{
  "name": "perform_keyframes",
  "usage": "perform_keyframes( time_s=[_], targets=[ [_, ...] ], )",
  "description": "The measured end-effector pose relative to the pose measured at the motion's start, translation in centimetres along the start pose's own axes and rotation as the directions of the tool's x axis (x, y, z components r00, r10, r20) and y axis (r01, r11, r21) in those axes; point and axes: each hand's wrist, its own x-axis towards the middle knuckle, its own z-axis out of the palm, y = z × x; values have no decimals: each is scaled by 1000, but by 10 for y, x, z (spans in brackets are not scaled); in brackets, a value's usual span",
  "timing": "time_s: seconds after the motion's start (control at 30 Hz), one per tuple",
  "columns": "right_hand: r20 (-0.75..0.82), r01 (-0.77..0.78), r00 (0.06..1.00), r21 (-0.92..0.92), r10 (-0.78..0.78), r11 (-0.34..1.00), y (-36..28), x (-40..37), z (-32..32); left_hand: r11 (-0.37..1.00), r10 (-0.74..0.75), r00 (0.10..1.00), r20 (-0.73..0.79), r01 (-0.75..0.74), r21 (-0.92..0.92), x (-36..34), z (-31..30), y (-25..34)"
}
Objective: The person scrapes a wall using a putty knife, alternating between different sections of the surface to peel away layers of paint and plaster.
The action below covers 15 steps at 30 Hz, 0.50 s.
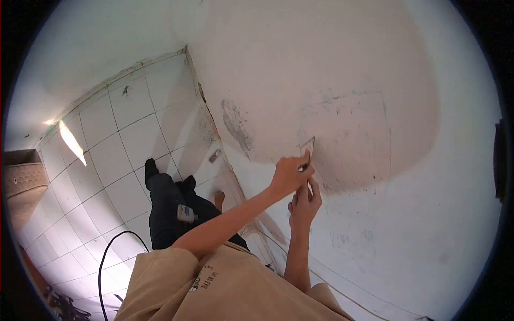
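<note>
My left hand (292, 174) is closed around a putty knife (308, 145), whose thin blade meets the wall (348, 144) in front of me. Just below it, my right hand (305, 206) has its fingers bent against the lower end of the handle; the fingers partly hide that end. Around the blade the wall surface is pinkish and stained, with faint scratched lines to the right. A grey, flaked patch (236, 127) lies to the left of the blade.
White floor tiles (128, 144) spread out on the left, below the wall. A small grey object (215, 155) lies by the wall's base. A black cable (101, 262) curves at lower left, near a brown box-like object (24, 179). A white labelled object (186, 213) shows against my dark trousers.
</note>
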Motion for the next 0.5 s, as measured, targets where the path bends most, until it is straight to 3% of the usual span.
perform_keyframes(
  time_s=[0.03,0.2,0.23,0.3,0.4,0.5],
  targets=[
    [5,46,999,17,-46,999,2,-4,0,1000,-2,1000,-9,2,2,4,-1,-1],
    [-72,-9,997,61,14,998,-4,5,10,1000,-11,997,-72,9,-23,12,4,-3],
    [-66,-13,998,21,14,1000,1,1,8,993,-99,995,12,100,-63,9,-5,1],
    [-28,65,997,-46,-66,997,2,-8,8,993,-73,997,8,74,-94,4,-8,5],
    [-77,-3,997,27,5,1000,-6,-1,14,984,-83,996,32,87,-153,7,-3,3],
    [-53,53,997,20,-52,998,5,1,11,996,-74,997,-19,74,-42,7,-1,-1]
  ],
)
